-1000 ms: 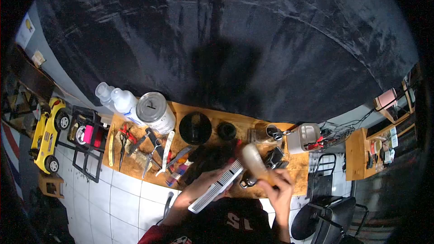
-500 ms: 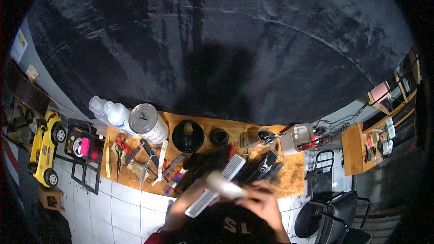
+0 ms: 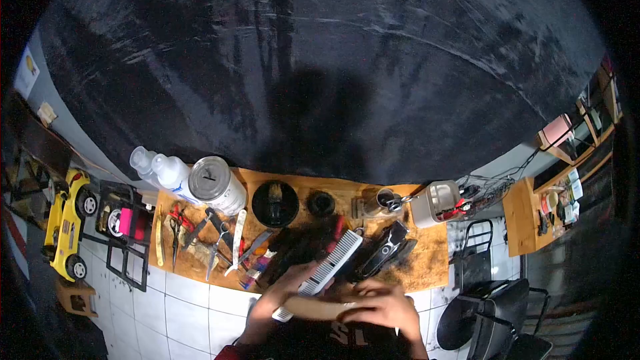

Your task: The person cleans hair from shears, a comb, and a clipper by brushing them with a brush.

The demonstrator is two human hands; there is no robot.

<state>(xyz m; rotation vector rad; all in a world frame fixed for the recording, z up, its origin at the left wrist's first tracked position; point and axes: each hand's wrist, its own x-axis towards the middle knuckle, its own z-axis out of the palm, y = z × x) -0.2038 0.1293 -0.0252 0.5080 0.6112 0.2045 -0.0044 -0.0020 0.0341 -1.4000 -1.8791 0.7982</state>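
My left hand [image 3: 285, 292] is closed around a white comb [image 3: 341, 257], which slants up to the right with its toothed part standing clear of my fingers. My right hand [image 3: 388, 308] grips one end of a tan, long brush-like object [image 3: 313, 308]. It is smeared by motion and lies across the comb's lower end, close to my left hand; its exact kind is hard to make out. Just beyond my hands, black hair clippers [image 3: 385, 248] lie on the wooden table [image 3: 433, 253]. A dark, hairy mass [image 3: 300, 243] lies left of the comb.
On the table's left are scissors [image 3: 217, 247], a razor with a pale handle [image 3: 238, 240], a large can [image 3: 220, 190] and a spray bottle [image 3: 172, 172]. A black bowl [image 3: 257, 217] holds a brush. A grey bin [image 3: 433, 207] stands right; a black chair [image 3: 497, 313] is beyond.
The tan object in my right hand has swung down and levelled out, from across the comb's middle to its lower end. My left hand still holds the comb in nearly the same place.
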